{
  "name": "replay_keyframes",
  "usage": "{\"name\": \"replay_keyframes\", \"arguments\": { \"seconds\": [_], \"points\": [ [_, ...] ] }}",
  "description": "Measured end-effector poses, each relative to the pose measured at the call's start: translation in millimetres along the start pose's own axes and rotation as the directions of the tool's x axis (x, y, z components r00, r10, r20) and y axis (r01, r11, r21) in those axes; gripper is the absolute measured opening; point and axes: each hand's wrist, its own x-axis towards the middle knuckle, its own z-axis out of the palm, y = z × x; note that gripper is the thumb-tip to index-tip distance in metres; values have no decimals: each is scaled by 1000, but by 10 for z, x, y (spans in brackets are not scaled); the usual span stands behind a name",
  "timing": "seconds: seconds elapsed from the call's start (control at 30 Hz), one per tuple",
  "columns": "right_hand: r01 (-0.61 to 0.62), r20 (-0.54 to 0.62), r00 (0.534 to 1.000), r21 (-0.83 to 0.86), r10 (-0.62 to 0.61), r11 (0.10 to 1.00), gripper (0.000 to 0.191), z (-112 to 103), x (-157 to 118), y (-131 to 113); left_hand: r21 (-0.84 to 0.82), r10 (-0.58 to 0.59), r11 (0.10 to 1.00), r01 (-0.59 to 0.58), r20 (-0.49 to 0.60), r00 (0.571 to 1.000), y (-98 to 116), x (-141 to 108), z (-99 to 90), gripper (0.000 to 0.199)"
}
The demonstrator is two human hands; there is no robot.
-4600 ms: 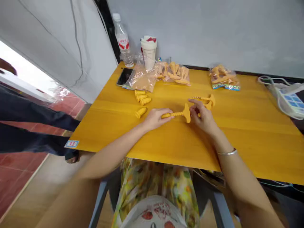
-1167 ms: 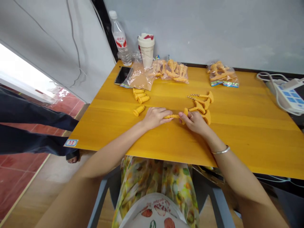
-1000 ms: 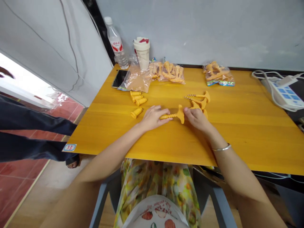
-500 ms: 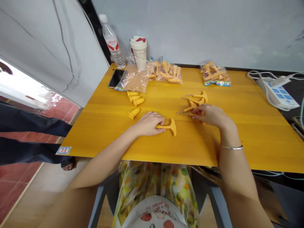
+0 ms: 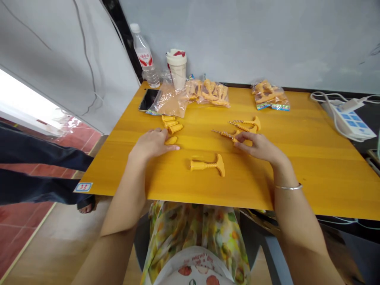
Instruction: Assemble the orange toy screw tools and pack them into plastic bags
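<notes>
1. The right hand's (image 5: 257, 147) fingers pinch a T-handled corkscrew (image 5: 225, 134), its spiral tip pointing left.
2. The left hand's (image 5: 151, 144) fingers straddle a yellow sleeve (image 5: 171, 141); I cannot tell whether they grip it.
3. Between the hands, nearer the person, a sleeved corkscrew (image 5: 207, 165) lies on the bench (image 5: 311, 162).
4. Other corkscrews (image 5: 255, 123) lie just beyond the right hand, three loose sleeves (image 5: 175, 128) beyond the left.
</notes>
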Motion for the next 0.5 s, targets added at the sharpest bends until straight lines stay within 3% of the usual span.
{"name": "replay_keyframes", "arguments": {
  "seconds": [0.1,0.2,0.33,0.5],
  "points": [
    [1,10,1000,21,-1,1000,26,62,27,-24,-19,70,997,-69,105,992,-34,44,86,31],
    [39,-101,994,-50,-43,998,25,174,72,-5,-136,212,968,-210,-2,977,90,174,144,26],
    [106,-320,931,-229,-178,968,23,327,123,11,-371,314,863,-342,-134,940,385,453,300,24],
    [129,-336,910,-328,-244,936,23,419,164,-26,-481,303,784,-392,-255,918,623,641,557,25]
  ]
}}
